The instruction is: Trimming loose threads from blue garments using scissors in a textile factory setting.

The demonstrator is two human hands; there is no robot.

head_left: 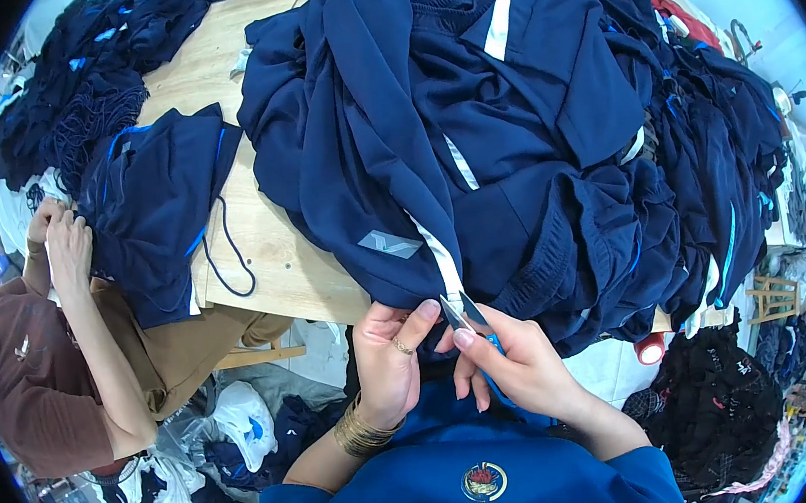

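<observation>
My left hand pinches the lower hem of a navy garment at the table's near edge, beside its white side stripe. A pale grey emblem shows on the cloth just above that hand. In my right hand are small thread snips, part of a blue handle showing by the fingers. Their blades are parted and lie at the lower end of the white stripe, close to my left thumb. Whether they touch the cloth I cannot make out.
Navy garments are heaped over the wooden table, with more at its right end. On the left, a co-worker in a brown shirt handles a navy garment with a drawstring. Dark clothes lie piled lower right, near a wooden stool.
</observation>
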